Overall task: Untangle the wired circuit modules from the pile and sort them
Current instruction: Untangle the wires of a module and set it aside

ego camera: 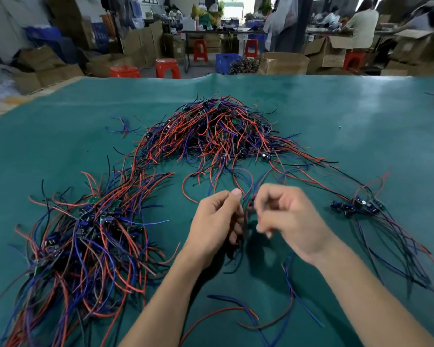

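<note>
A tangled pile of wired circuit modules (221,131) with red, blue and black wires lies at the middle of the green table (60,136). A second heap of modules (90,226) spreads at the left. A small group of modules (358,205) lies at the right, its wires trailing toward me. My left hand (216,224) and my right hand (288,219) are close together above the table, both with curled fingers pinching thin wires (246,211) between them. The module on those wires is hidden by my hands. The right hand is blurred.
Loose red and blue wires (241,309) lie near the front edge between my forearms. A few stray wires (123,127) lie left of the middle pile. Beyond the table stand red stools (168,68), cardboard boxes (283,62), a blue crate (227,61) and seated people.
</note>
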`<state>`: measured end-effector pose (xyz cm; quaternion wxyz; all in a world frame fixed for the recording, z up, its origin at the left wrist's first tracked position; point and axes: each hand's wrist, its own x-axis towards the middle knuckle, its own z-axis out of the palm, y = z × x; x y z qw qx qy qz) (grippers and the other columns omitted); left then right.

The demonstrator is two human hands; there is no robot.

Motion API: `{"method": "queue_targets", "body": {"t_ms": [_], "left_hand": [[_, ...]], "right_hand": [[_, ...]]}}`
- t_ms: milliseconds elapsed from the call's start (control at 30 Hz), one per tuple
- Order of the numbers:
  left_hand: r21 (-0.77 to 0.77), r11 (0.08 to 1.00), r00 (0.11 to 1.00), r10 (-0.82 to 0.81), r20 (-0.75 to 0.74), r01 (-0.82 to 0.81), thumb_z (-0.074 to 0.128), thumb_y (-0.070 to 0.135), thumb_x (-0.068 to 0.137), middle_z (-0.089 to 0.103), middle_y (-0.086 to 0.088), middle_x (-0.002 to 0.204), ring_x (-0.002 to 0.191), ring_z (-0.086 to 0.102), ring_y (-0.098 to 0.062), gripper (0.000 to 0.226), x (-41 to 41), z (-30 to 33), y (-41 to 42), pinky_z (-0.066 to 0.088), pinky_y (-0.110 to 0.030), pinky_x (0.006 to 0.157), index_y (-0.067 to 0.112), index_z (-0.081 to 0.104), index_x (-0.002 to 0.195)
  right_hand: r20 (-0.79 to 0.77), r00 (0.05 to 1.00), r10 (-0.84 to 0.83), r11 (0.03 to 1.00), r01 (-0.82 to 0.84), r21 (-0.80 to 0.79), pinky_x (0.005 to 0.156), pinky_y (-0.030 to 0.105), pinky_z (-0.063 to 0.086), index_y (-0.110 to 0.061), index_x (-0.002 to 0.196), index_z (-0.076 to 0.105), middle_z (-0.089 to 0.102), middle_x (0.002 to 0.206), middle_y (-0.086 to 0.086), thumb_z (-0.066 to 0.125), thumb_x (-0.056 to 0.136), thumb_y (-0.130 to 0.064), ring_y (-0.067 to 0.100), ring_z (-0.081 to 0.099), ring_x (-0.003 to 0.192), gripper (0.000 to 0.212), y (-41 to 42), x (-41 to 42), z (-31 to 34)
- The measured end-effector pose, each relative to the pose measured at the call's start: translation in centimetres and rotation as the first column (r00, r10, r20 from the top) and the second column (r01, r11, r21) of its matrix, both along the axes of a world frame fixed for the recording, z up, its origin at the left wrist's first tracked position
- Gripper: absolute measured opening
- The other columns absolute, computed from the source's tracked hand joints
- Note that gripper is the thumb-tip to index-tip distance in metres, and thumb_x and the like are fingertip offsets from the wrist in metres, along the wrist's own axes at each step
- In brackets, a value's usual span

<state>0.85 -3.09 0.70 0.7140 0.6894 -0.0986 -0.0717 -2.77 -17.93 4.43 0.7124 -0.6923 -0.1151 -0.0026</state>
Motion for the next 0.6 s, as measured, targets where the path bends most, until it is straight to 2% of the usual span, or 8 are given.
{"method": "queue_targets", "body": {"t_ms": [33, 100, 200, 267, 333, 400, 533, 600], "left_hand": [[-0.012, 1.0, 1.0, -0.021, -0.013, 0.021, 0.052, 0.032, 0.103, 0.054, -0.008, 0.055, 0.041, 0.043, -0.019, 0.038, 0.0, 0.1, 0.0, 0.035, -0.023, 0.039, 0.01, 0.057, 0.072], [0.011, 0.999, 0.999, -0.053, -0.003, 0.053, 0.057, 0.024, 0.101, 0.061, -0.008, 0.06, 0.048, 0.048, -0.021, 0.027, -0.1, 0.2, 0.2, 0.038, -0.027, 0.045, 0.01, 0.062, 0.078], [0.008, 0.998, 0.998, -0.056, 0.007, 0.056, 0.064, 0.014, 0.096, 0.072, -0.009, 0.077, 0.068, 0.062, -0.02, 0.007, -0.1, 0.2, 0.3, 0.048, -0.031, 0.063, 0.011, 0.069, 0.092], [-0.021, 0.999, 0.999, -0.047, -0.014, 0.047, 0.063, 0.023, 0.097, 0.072, -0.01, 0.082, 0.074, 0.064, -0.018, 0.015, -0.1, 0.2, 0.2, 0.051, -0.033, 0.072, 0.009, 0.068, 0.098], [-0.023, 1.0, 0.999, -0.022, -0.03, 0.021, 0.061, 0.025, 0.098, 0.067, -0.01, 0.077, 0.071, 0.059, -0.02, 0.019, 0.0, 0.0, 0.2, 0.048, -0.038, 0.072, 0.008, 0.066, 0.103], [-0.038, 0.999, 0.999, 0.008, -0.049, -0.01, 0.062, 0.023, 0.098, 0.062, -0.008, 0.071, 0.065, 0.054, -0.019, 0.015, 0.3, -0.2, 0.2, 0.043, -0.038, 0.069, 0.01, 0.064, 0.105], [-0.065, 0.998, 0.996, 0.016, -0.091, -0.022, 0.066, 0.031, 0.082, 0.062, -0.012, 0.08, 0.075, 0.057, -0.024, 0.029, 0.4, -0.2, 0.3, 0.046, -0.046, 0.075, 0.014, 0.065, 0.106], [-0.07, 0.997, 0.997, 0.006, -0.071, -0.011, 0.065, 0.019, 0.077, 0.065, -0.012, 0.08, 0.074, 0.058, -0.022, 0.027, 0.5, -0.3, 0.4, 0.048, -0.039, 0.073, 0.014, 0.066, 0.103]], "right_hand": [[0.049, 0.999, 0.01, 0.985, -0.001, -0.172, 0.048, 0.022, 0.039, -0.019, 0.057, 0.055, 0.051, 0.049, -0.001, 0.059, 0.058, 0.004, 0.012, 0.043, 0.045, 0.023, 0.6, -0.2, -0.3], [0.152, 0.988, 0.005, 0.919, 0.056, -0.391, 0.05, 0.03, 0.036, -0.019, 0.057, 0.052, 0.05, 0.05, 0.004, 0.061, 0.058, -0.004, 0.018, 0.041, 0.047, 0.017, 1.5, -0.5, -0.6], [0.303, 0.953, -0.03, 0.837, 0.189, -0.514, 0.056, 0.037, 0.039, -0.018, 0.057, 0.051, 0.05, 0.051, 0.007, 0.061, 0.059, -0.008, 0.028, 0.044, 0.051, 0.014, 2.2, -1.0, -0.6], [0.408, 0.912, -0.03, 0.786, 0.274, -0.555, 0.059, 0.025, 0.039, -0.016, 0.056, 0.051, 0.049, 0.047, 0.004, 0.061, 0.058, -0.008, 0.024, 0.045, 0.051, 0.013, 2.6, -1.3, -0.6], [0.462, 0.887, -0.008, 0.759, 0.306, -0.574, 0.066, 0.013, 0.033, -0.017, 0.056, 0.05, 0.047, 0.045, -0.001, 0.061, 0.057, -0.007, 0.023, 0.046, 0.054, 0.015, 3.3, -1.6, -0.6], [0.471, 0.882, 0.004, 0.78, 0.292, -0.554, 0.067, 0.011, 0.032, -0.017, 0.055, 0.05, 0.046, 0.045, -0.003, 0.061, 0.057, -0.006, 0.024, 0.045, 0.054, 0.016, 3.9, -1.9, -0.8], [0.378, 0.925, -0.04, 0.887, 0.207, -0.413, 0.054, 0.033, 0.037, -0.015, 0.056, 0.049, 0.046, 0.048, 0.005, 0.06, 0.059, -0.005, 0.023, 0.041, 0.049, 0.015, 4.2, -2.2, -0.5], [0.285, 0.958, -0.02, 0.934, 0.12, -0.336, 0.053, 0.031, 0.034, -0.015, 0.057, 0.05, 0.046, 0.05, 0.008, 0.06, 0.061, -0.005, 0.018, 0.039, 0.049, 0.015, 3.8, -2.0, -0.3]]}}
